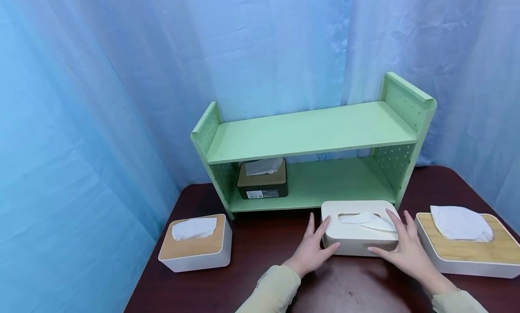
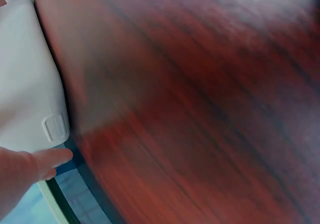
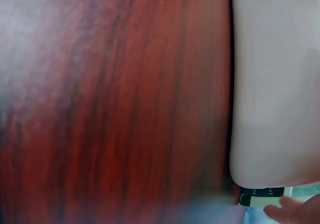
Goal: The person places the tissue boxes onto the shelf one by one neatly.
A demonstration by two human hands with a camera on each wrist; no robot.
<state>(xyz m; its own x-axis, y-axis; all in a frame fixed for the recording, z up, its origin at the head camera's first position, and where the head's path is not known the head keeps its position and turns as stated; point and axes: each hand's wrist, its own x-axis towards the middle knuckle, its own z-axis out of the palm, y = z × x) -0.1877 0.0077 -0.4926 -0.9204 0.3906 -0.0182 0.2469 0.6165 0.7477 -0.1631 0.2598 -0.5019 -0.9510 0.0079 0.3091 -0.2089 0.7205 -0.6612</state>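
A white tissue box (image 1: 363,245) with an oval slot sits on the table in front of the shelf, a tissue (image 1: 367,220) lying out of its slot. My left hand (image 1: 310,252) is at its left end, fingers spread, thumb near the front corner. At the right end is my right hand (image 1: 406,250), its fingers spread by the top edge and its thumb before the front face. In the left wrist view, fingertips (image 2: 57,157) show beside the box end with a small raised tab (image 2: 54,128). The right wrist view has a fingertip (image 3: 274,212) just past the other end.
Behind stands a green two-tier shelf (image 1: 313,132), with a dark tissue box (image 1: 262,180) at its lower left. A wood-topped white tissue box (image 1: 195,247) is at the table's left, and a larger one (image 1: 471,252) is close by my right hand. Blue curtains (image 1: 276,47) hang behind.
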